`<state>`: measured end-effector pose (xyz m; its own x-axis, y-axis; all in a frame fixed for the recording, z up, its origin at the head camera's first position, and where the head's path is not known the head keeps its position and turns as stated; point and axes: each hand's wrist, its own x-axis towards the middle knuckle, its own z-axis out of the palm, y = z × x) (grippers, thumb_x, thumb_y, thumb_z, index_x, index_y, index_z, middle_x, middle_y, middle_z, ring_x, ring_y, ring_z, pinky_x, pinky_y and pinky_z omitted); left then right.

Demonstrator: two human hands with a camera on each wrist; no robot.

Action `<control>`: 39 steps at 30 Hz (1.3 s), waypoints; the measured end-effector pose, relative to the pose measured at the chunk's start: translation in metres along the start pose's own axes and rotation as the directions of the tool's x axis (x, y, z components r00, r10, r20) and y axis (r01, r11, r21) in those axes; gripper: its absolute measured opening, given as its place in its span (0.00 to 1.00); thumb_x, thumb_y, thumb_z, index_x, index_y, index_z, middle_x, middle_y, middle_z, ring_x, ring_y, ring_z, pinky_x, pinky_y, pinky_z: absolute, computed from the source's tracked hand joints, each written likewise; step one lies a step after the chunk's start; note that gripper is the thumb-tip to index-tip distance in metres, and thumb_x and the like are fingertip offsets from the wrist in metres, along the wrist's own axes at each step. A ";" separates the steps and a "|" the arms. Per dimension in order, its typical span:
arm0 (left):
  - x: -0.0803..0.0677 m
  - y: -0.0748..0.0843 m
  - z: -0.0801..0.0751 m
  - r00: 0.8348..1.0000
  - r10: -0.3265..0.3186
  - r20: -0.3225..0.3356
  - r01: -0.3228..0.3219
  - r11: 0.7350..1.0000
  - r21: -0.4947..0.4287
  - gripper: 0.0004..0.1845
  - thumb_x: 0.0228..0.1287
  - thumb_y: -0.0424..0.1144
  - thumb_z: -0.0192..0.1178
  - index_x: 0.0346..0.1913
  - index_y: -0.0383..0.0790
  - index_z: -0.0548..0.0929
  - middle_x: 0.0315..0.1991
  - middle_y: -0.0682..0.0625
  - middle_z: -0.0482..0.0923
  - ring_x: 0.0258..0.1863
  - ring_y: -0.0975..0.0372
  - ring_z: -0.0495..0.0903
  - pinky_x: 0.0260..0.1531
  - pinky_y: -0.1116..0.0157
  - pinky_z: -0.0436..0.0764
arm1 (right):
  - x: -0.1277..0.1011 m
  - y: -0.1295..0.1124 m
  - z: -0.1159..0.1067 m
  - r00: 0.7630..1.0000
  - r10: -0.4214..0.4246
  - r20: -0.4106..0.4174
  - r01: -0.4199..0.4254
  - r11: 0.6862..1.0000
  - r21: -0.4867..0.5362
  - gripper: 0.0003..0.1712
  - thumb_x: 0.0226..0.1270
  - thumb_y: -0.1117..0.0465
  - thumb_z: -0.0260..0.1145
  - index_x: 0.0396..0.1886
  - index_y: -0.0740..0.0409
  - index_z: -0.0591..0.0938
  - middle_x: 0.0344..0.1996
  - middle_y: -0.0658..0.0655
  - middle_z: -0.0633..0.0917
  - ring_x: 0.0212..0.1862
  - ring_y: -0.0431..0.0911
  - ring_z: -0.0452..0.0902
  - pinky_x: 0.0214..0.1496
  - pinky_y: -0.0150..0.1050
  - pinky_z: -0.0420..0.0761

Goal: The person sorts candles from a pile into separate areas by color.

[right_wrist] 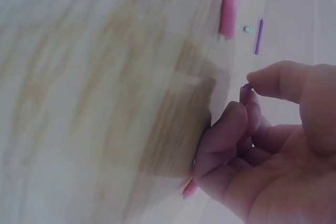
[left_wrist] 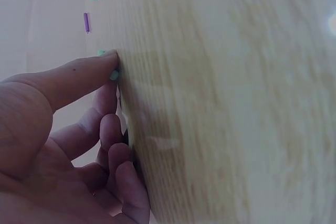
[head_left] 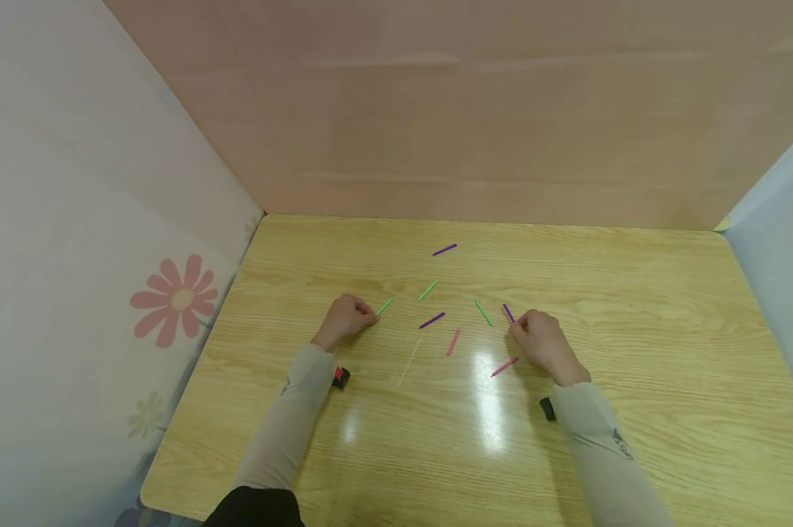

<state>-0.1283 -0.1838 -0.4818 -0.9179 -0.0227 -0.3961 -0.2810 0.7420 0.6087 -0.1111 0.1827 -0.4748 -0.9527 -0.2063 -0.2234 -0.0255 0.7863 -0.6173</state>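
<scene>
In the head view my left hand (head_left: 348,320) pinches the near end of a short green stick (head_left: 385,306) between thumb and index finger, close to the tabletop. The left wrist view shows only a green tip (left_wrist: 114,75) of it at the fingertips. Across the table my right hand (head_left: 543,341) pinches a purple stick (head_left: 508,312) by its lower end. In the right wrist view, its purple tip (right_wrist: 247,86) pokes out between thumb and index finger, while the other fingers curl under, near the wood. A pink stick (head_left: 505,367) lies just left of that hand.
Between the hands lie a purple stick (head_left: 432,320), two green sticks (head_left: 428,290), a pink stick (head_left: 453,342) and a thin pale-yellow stick (head_left: 410,360). Farther back is another purple stick (head_left: 445,249). A brown panel (head_left: 469,146) stands behind the wooden table (head_left: 666,329).
</scene>
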 end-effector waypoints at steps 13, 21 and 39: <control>0.001 -0.001 0.001 1.000 0.018 0.002 -0.018 1.000 -0.006 0.09 0.59 0.42 0.68 0.34 0.39 0.88 0.40 0.47 0.85 0.40 0.57 0.80 0.45 0.58 0.78 | 0.003 -0.001 0.000 1.000 -0.002 -0.004 0.002 1.000 0.013 0.18 0.67 0.63 0.50 0.42 0.74 0.78 0.35 0.65 0.82 0.33 0.50 0.73 0.37 0.40 0.74; 0.002 -0.003 0.002 1.000 0.007 -0.003 -0.007 1.000 -0.007 0.09 0.59 0.43 0.68 0.34 0.39 0.88 0.40 0.47 0.85 0.40 0.56 0.80 0.45 0.57 0.78 | 0.014 -0.008 -0.003 0.990 -0.134 -0.037 0.134 0.991 -0.007 0.17 0.70 0.66 0.47 0.42 0.78 0.77 0.34 0.69 0.80 0.32 0.52 0.71 0.40 0.45 0.74; 0.001 -0.004 -0.001 0.999 0.043 0.009 -0.043 0.999 -0.024 0.08 0.59 0.43 0.68 0.31 0.41 0.88 0.37 0.49 0.85 0.39 0.57 0.80 0.43 0.60 0.78 | 0.049 -0.015 -0.025 0.993 -0.118 0.024 0.118 0.992 -0.043 0.18 0.74 0.64 0.47 0.48 0.79 0.74 0.38 0.70 0.78 0.31 0.51 0.69 0.35 0.41 0.70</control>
<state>-0.1284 -0.1876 -0.4844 -0.9267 0.0154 -0.3754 -0.2478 0.7261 0.6414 -0.1652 0.1757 -0.4573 -0.9355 -0.3112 -0.1674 -0.1511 0.7805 -0.6066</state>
